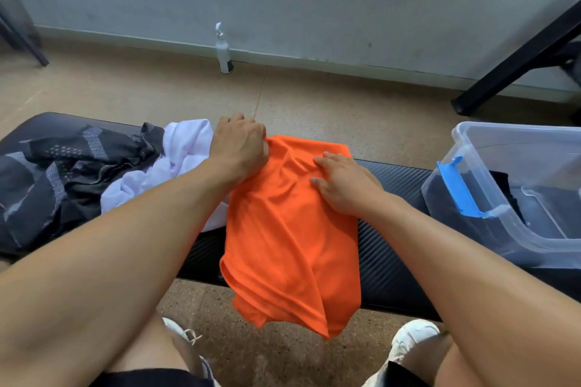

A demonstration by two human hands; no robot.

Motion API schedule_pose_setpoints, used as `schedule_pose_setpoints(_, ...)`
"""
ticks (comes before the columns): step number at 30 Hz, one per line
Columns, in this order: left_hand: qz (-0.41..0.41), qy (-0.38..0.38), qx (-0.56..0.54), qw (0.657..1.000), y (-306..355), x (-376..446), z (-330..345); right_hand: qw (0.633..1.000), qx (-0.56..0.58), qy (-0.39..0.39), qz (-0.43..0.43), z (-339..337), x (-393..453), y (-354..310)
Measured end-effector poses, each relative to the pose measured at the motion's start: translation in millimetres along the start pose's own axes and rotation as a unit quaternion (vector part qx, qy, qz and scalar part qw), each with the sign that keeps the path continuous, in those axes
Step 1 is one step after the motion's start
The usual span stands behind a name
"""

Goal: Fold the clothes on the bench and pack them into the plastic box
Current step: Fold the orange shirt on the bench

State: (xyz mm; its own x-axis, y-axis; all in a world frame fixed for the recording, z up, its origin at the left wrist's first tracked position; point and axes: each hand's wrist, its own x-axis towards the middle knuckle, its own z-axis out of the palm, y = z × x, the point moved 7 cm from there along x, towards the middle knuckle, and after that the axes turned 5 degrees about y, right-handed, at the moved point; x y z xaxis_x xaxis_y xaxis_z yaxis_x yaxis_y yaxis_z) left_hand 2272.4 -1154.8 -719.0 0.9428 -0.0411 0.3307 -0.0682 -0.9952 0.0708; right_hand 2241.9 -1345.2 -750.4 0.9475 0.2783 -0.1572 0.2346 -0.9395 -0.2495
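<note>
An orange shirt (289,229) lies across the black bench (390,185), its lower end hanging over the front edge. My left hand (239,148) grips the shirt's far left corner with curled fingers. My right hand (342,182) presses flat on the shirt's upper right part. To the left lie a crumpled white garment (185,154) and a black patterned garment (63,173). A clear plastic box (515,192) with a blue latch stands on the bench's right end and holds dark folded clothing.
A white spray bottle (224,50) stands on the floor by the wall. A black metal frame leg (515,63) slants down at the right. My two white shoes (412,342) rest on the speckled floor below the bench.
</note>
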Motion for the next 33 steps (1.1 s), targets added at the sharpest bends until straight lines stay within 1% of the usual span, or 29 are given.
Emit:
schedule_pose_setpoints(1, -0.022, 0.008, -0.027, 0.999, -2, 2, -4, 1.000, 0.001, 0.000, 0.006, -1, 0, 1)
schedule_pose_setpoints(3, -0.097, 0.019, -0.140, 0.985, -9, 5, -13, 1.000, 0.006, 0.002, 0.016, -2, 1, 3)
schedule_pose_setpoints(4, -0.145, 0.007, -0.217, 0.965, -13, 6, -13, 1.000, 0.003, 0.001, 0.020, -2, 2, 5)
schedule_pose_setpoints(6, -0.235, -0.023, -0.364, 0.901, -22, 7, -5, 1.000, -0.003, -0.005, 0.029, -2, 3, 8)
schedule_pose_setpoints(7, -0.273, -0.028, -0.414, 0.868, -27, 6, -2, 0.999, -0.007, -0.007, 0.031, -3, 3, 8)
schedule_pose_setpoints(8, -0.297, -0.027, -0.434, 0.850, -32, 3, -1, 0.999, -0.012, -0.006, 0.031, -4, 3, 9)
schedule_pose_setpoints(9, -0.301, -0.024, -0.428, 0.852, -35, 0, -1, 0.999, -0.015, -0.002, 0.033, -5, 3, 9)
schedule_pose_setpoints(10, -0.288, -0.015, -0.394, 0.873, -40, 0, -5, 0.999, -0.015, 0.001, 0.037, -6, 3, 9)
schedule_pose_setpoints(12, -0.240, 0.014, -0.292, 0.926, -45, -1, -14, 0.999, -0.016, 0.002, 0.045, -7, 2, 10)
schedule_pose_setpoints(13, -0.213, 0.028, -0.258, 0.942, -44, -3, -19, 0.999, -0.021, 0.003, 0.047, -6, 1, 10)
schedule_pose_setpoints(14, -0.186, 0.033, -0.245, 0.951, -42, -4, -22, 0.999, -0.026, 0.005, 0.045, -6, 0, 9)
schedule_pose_setpoints(15, -0.160, 0.030, -0.244, 0.956, -37, -5, -24, 0.999, -0.028, 0.009, 0.040, -6, -1, 7)
schedule_pose_setpoints(17, -0.126, -0.004, -0.242, 0.962, -27, -9, -21, 0.999, -0.018, 0.007, 0.027, -6, -4, 3)
schedule_pose_setpoints(19, -0.131, -0.035, -0.213, 0.968, -22, -17, -16, 0.999, -0.017, -0.012, 0.024, -4, -6, 3)
schedule_pose_setpoints(21, -0.131, -0.056, -0.134, 0.981, -23, -24, -10, 0.999, -0.038, -0.027, 0.029, 0, -5, 7)
schedule_pose_setpoints(23, -0.127, -0.085, -0.074, 0.986, -24, -29, -6, 0.997, -0.050, -0.029, 0.043, 1, -2, 11)
schedule_pose_setpoints(25, -0.141, -0.102, -0.085, 0.981, -27, -30, -4, 0.997, -0.052, -0.028, 0.050, 1, -2, 12)
schedule_pose_setpoints(27, -0.146, -0.094, -0.125, 0.977, -26, -30, -8, 0.998, -0.056, -0.013, 0.035, -1, -7, 5)
schedule_pose_setpoints(29, -0.128, -0.062, -0.130, 0.981, -23, -30, -17, 0.999, -0.039, 0.021, -0.008, -10, -21, -13)
schedule_pose_setpoints(31, -0.105, -0.025, -0.118, 0.987, -20, -32, -30, 0.997, -0.008, 0.044, -0.068, -21, -43, -41)
schedule_pose_setpoints(33, -0.087, -0.001, -0.143, 0.986, -20, -36, -40, 0.988, -0.001, 0.026, -0.152, -22, -72, -75)
